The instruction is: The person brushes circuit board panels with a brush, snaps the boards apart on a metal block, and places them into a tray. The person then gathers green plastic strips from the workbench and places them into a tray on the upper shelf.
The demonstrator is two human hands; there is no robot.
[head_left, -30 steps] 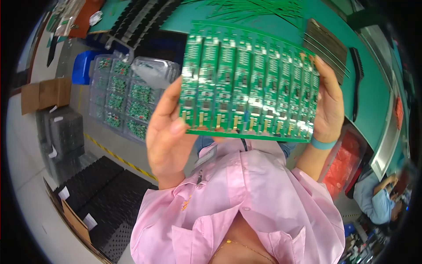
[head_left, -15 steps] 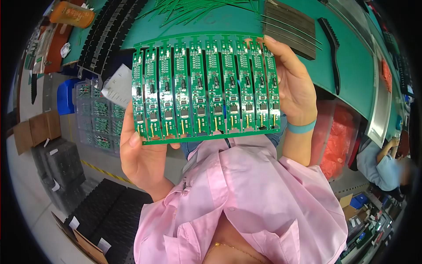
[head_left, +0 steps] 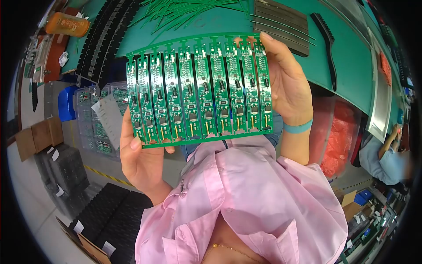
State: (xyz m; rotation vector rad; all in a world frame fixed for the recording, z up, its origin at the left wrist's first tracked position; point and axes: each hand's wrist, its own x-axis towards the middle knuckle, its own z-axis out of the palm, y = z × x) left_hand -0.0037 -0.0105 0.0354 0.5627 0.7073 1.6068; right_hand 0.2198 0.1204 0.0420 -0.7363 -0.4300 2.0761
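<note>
A green circuit board panel [head_left: 200, 92], made of several narrow strips side by side, is held up over the front edge of the green work table [head_left: 211, 22]. At the panel's lower left corner, my left hand [head_left: 143, 163] grips the edge, thumb in front and fingers partly hidden behind. My right hand [head_left: 288, 79] holds the right side, its thumb at the upper right corner and a blue band on the wrist. The component side of the panel faces the camera.
Thin green strips [head_left: 189, 11] lie on the table beside a dark block [head_left: 283, 26] and a black brush [head_left: 327, 48]. Black racks [head_left: 105, 39] stand at the left. Below are clear trays [head_left: 83, 119] and a red-lined bin [head_left: 338, 136]. Another person [head_left: 382, 160] is at far right.
Both hands and the panel have shifted left in view over the second, and the panel's glare has lessened. In the last half second it has tilted slightly, its left side lower.
</note>
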